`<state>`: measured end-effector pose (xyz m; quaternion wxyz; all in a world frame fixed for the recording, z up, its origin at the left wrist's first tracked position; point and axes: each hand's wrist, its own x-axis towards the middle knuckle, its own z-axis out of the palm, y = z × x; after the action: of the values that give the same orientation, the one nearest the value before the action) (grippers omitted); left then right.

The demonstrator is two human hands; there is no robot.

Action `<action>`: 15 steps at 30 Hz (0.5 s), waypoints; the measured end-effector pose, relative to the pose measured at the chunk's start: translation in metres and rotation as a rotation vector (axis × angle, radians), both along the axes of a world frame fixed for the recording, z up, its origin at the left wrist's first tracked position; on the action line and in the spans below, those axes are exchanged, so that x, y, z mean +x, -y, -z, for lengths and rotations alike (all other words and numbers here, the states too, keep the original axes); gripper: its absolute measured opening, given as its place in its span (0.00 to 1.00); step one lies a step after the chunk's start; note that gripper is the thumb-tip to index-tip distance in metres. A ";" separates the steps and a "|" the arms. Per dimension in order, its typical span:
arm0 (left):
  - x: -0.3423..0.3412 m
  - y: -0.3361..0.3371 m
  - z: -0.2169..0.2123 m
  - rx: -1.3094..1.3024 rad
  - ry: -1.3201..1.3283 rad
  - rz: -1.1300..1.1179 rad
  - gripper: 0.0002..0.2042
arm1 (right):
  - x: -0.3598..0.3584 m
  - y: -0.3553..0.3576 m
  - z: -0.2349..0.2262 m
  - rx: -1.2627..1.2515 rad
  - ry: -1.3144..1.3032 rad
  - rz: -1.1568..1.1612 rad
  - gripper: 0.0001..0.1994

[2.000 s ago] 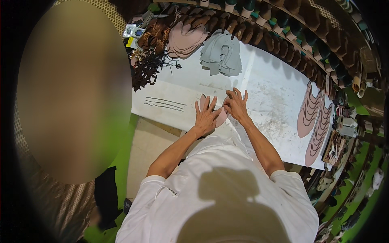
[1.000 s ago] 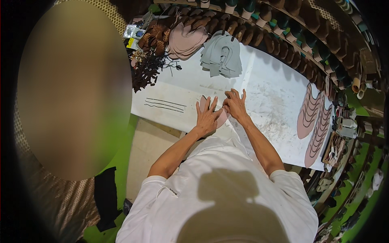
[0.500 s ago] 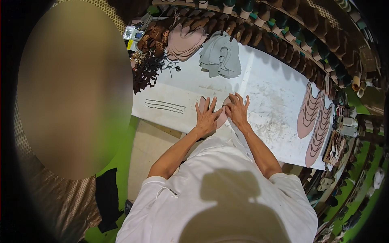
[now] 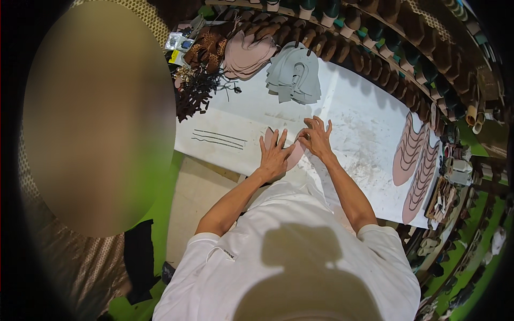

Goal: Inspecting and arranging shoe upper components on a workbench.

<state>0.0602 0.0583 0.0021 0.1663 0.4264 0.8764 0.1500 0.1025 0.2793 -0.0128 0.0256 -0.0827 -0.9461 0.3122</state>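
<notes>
Right hand [image 4: 317,138] has slid closer to the left hand [image 4: 276,155]. Both press flat, fingers spread, on a pink cut piece [image 4: 293,155] on the white table [image 4: 364,128]. Hands hide most of it.

One head-worn fisheye view looks steeply down, near above the white worktable [image 4: 364,134].

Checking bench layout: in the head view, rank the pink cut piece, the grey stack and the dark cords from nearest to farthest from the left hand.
1. Pink cut piece, under the left hand.
2. Grey stack, beyond, up-table.
3. Dark cords, far left corner; close to the grey stack's distance, too close to call.
</notes>
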 end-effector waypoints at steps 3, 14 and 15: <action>0.000 0.000 -0.001 0.003 0.005 -0.001 0.31 | -0.002 0.001 0.005 0.042 -0.014 -0.019 0.04; -0.001 -0.001 -0.001 0.009 -0.005 0.011 0.30 | -0.008 0.006 0.006 0.100 0.007 -0.004 0.04; -0.001 -0.001 0.000 0.009 -0.005 0.009 0.30 | -0.009 0.006 0.004 0.100 0.007 -0.006 0.04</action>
<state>0.0591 0.0595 0.0026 0.1628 0.4314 0.8742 0.1521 0.0938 0.2731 -0.0172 0.0255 -0.0794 -0.9608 0.2643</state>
